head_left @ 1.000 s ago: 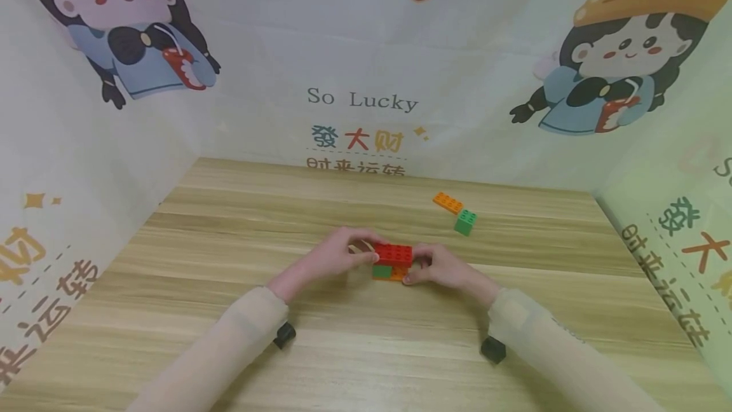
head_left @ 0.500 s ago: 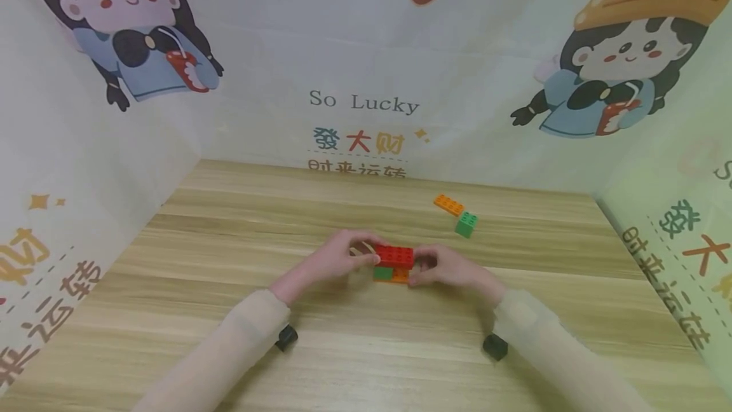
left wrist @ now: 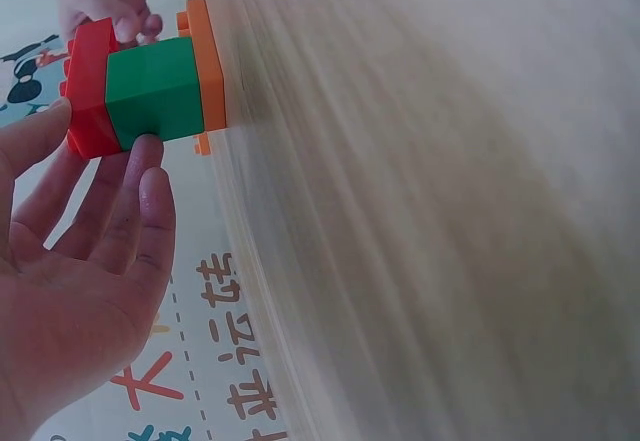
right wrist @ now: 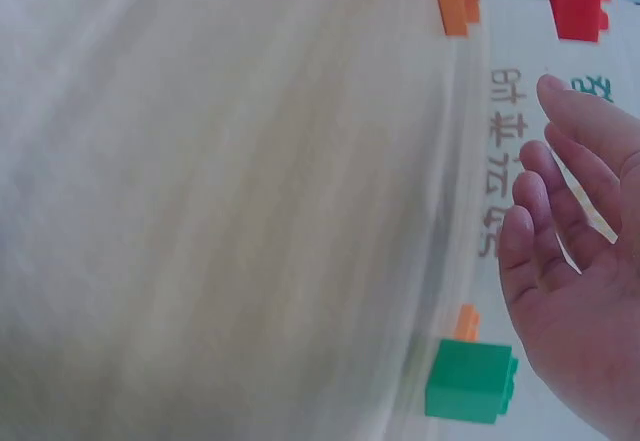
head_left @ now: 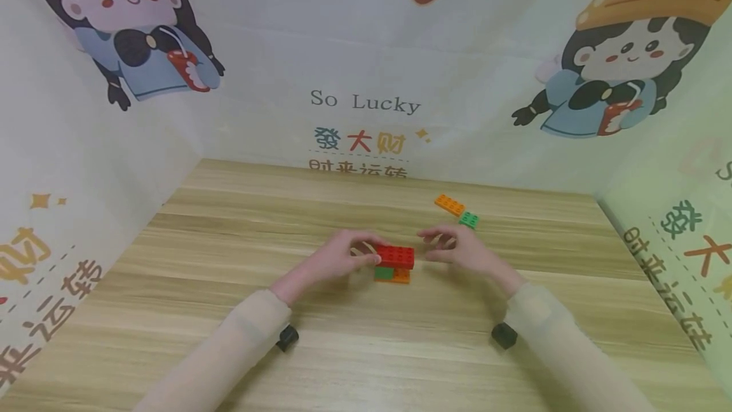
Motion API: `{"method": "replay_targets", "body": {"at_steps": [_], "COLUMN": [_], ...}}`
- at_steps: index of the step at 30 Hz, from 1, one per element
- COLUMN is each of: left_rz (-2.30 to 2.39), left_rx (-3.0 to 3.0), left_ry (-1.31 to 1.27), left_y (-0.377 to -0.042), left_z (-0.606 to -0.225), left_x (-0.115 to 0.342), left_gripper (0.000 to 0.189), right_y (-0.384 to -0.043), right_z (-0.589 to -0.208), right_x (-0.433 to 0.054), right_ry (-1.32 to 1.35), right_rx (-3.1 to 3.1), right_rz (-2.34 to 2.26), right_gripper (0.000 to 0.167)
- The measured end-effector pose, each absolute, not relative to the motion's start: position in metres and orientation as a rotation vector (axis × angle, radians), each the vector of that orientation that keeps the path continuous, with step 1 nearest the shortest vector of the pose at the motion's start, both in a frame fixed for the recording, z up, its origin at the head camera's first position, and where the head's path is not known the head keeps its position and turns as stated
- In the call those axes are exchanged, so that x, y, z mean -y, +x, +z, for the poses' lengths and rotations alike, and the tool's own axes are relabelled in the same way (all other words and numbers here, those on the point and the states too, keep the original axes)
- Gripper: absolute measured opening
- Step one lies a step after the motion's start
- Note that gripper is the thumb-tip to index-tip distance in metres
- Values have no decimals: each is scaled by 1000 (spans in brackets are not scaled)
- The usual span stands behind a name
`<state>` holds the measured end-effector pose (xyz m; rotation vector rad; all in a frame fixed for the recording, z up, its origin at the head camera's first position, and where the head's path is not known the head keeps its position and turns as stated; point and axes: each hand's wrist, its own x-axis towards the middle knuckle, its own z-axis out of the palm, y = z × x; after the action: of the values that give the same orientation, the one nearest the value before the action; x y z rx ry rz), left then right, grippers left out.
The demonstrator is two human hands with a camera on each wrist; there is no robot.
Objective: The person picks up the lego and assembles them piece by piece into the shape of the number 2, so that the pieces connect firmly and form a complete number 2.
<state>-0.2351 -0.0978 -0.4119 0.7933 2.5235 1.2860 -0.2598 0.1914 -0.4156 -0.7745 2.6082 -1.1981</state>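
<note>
A small stack of toy building bricks stands mid-table: a red brick point(head_left: 396, 257) on top, a green brick point(left wrist: 155, 91) under its left part and an orange plate point(head_left: 403, 276) at the base. My left hand point(head_left: 337, 256) pinches the red brick's left end between thumb and fingers. To the right of the stack, my right hand point(head_left: 463, 252) hovers apart from it, fingers loosely bent and holding nothing. Beyond that hand lies a loose green brick point(head_left: 469, 219), partly covered by it in the head view and seen whole in the right wrist view.
Another orange plate point(head_left: 449, 204) lies flat at the back right, against the loose green brick. A printed cloth point(head_left: 366, 49) closes off the back and sides of the wooden table point(head_left: 257, 208). Both wrists carry a dark camera block point(head_left: 504, 336).
My right hand has let go of the stack's right end and moved right and away from me, toward the loose green brick. My left hand keeps its hold in place.
</note>
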Motion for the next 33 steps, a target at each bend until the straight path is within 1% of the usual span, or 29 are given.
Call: {"method": "replay_targets", "body": {"at_steps": [6, 13, 20, 28, 33], "left_rz": [1293, 1298, 1293, 1304, 1316], "left_rx": [-2511, -2500, -2502, -2492, -2479], "left_ry": [781, 776, 762, 781, 776], "left_y": [-234, -233, -233, -232, -232], "left_z": [-411, -409, -410, -409, -410], "left_x": [98, 98, 98, 99, 99], "left_gripper": [33, 34, 33, 33, 33], "right_y": [-269, -276, -282, -283, -284], "right_z": [-410, -405, -411, -414, -416], "right_x": [-203, -216, -230, -243, -246], "right_ry": [-797, -650, -601, -420, -378], "right_rx": [-2723, -2827, -2889, -2845, -2825], "right_rz": [-1266, -1338, -1392, -1299, -1268], "right_gripper": [45, 49, 53, 64, 65]}}
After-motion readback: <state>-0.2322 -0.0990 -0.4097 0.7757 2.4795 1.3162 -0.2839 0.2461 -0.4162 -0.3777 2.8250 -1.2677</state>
